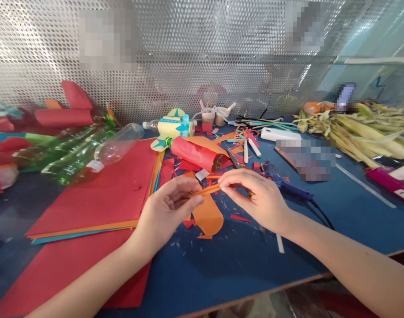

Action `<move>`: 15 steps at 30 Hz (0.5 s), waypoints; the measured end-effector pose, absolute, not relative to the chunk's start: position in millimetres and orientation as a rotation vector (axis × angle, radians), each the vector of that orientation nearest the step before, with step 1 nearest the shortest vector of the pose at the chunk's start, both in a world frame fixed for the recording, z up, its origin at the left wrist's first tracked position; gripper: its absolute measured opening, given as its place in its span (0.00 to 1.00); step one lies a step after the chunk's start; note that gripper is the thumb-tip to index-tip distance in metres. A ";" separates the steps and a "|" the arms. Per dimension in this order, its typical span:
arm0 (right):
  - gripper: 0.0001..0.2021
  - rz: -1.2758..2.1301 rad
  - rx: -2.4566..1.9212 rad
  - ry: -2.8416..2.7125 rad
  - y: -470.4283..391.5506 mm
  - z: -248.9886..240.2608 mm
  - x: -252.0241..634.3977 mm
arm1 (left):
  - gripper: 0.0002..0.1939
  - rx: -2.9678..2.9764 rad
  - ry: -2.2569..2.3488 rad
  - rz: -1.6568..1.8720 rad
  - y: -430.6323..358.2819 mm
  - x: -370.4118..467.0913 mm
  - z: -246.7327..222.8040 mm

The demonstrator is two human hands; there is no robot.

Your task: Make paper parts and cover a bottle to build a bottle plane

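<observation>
Between my two hands stretches a narrow orange paper strip (208, 190), held above the table. My left hand (168, 207) pinches its left end, and the fingertips of my right hand (251, 192) grip the right end. Below lies a larger orange paper piece (208, 216) with a rounded end. Just beyond my hands, a bottle wrapped in red paper (198, 152) rests on its side, its green cap to the left. Scissors (234, 157) lie behind my right hand, partly hidden by it. A blue glue gun (288, 187) with a black cord is right of that hand.
Stacked coloured paper sheets (99, 198) cover the left side, with green plastic bottles (72, 154) and a clear bottle (118, 143) on and behind them. A yellow-wrapped bottle (175, 126) and paper scraps lie at the back. Dried husks (364, 128) and a pink power strip (392, 183) are right.
</observation>
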State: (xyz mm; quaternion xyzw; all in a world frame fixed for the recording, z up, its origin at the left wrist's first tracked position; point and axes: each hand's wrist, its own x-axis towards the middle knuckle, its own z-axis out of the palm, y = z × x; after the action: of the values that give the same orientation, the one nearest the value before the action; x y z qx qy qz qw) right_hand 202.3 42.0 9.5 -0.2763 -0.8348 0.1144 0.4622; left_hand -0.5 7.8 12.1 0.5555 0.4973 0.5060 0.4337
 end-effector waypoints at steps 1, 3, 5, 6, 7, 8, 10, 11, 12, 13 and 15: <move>0.05 0.266 -0.680 -2.055 42.0 9.7 202.7 | 0.13 1.302 1.210 1.219 8.8 -1.1 13.3; 0.05 0.243 -0.679 -2.059 42.2 10.0 203.3 | 0.16 1.159 1.129 1.138 10.3 -2.4 14.4; 0.05 0.227 -0.676 -2.065 42.4 10.3 203.6 | 0.14 1.053 1.057 1.103 11.0 -3.3 13.9; 0.05 0.219 -0.674 -2.068 42.4 10.3 203.6 | 0.13 1.019 1.035 1.103 11.2 -3.4 13.3; 0.05 0.213 -0.673 -2.072 42.5 10.3 203.5 | 0.11 0.999 1.022 1.110 11.3 -3.3 12.5; 0.05 0.210 -0.673 -2.077 42.5 10.3 203.4 | 0.10 0.988 1.017 1.123 11.2 -3.0 11.7; 0.05 0.208 -0.677 -2.085 42.4 10.2 202.9 | 0.08 0.991 1.026 1.161 10.8 -2.0 10.5; 0.05 0.212 -0.681 -2.089 42.3 10.1 202.7 | 0.08 0.997 1.043 1.178 10.3 -1.4 10.3; 0.05 0.219 -0.684 -2.092 42.1 10.1 202.5 | 0.07 1.009 1.061 1.194 9.7 -0.7 10.4; 0.05 0.227 -0.688 -2.092 41.9 10.1 202.3 | 0.06 1.024 1.085 1.209 9.0 0.0 10.8; 0.05 0.267 -0.704 -2.089 41.4 10.0 201.7 | 0.04 1.066 1.138 1.239 7.4 1.4 12.3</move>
State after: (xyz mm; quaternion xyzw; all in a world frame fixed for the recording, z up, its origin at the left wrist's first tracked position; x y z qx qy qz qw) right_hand 201.7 41.4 10.0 -0.2840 -0.8427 0.1078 0.4446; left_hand 1.4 7.4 12.3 0.4491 0.4795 0.5222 0.5437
